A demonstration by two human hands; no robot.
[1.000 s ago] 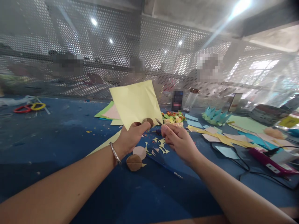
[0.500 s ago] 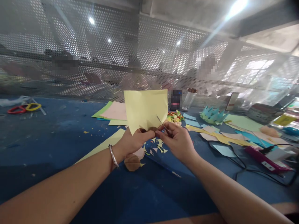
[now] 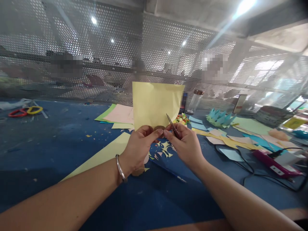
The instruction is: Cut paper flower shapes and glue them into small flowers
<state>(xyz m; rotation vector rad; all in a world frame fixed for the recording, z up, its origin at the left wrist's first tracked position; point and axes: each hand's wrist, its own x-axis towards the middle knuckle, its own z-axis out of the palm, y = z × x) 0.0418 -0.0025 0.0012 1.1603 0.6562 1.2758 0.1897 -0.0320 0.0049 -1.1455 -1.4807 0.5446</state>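
A sheet of pale yellow paper [image 3: 154,102] stands upright in front of me. At its lower edge my left hand [image 3: 139,146] pinches it together with a small brown round piece [image 3: 159,127]. My right hand [image 3: 186,142] grips slim pointed metal scissors [image 3: 171,123], tips pointing up and left before the sheet; their handles are mostly hidden in the fingers. The right thumb and fingertip also meet the lower edge by the brown piece. Under my hands lie pale paper scraps [image 3: 165,146]. Another brown round piece [image 3: 138,171] shows partly below my left wrist.
A yellow sheet [image 3: 103,157] lies left, with red and yellow scissor handles [image 3: 25,111] farther off. Behind are stacked pink and green papers [image 3: 117,113]. To the right are a blue paper crown [image 3: 218,118], a clear bottle [image 3: 195,102], a pink power strip [image 3: 276,165] and black cables [image 3: 250,175].
Both hands and the yellow sheet have shifted slightly; the sheet stands higher and farther right. The scissors point more steeply upward. My left hand now covers more of the brown piece on the table.
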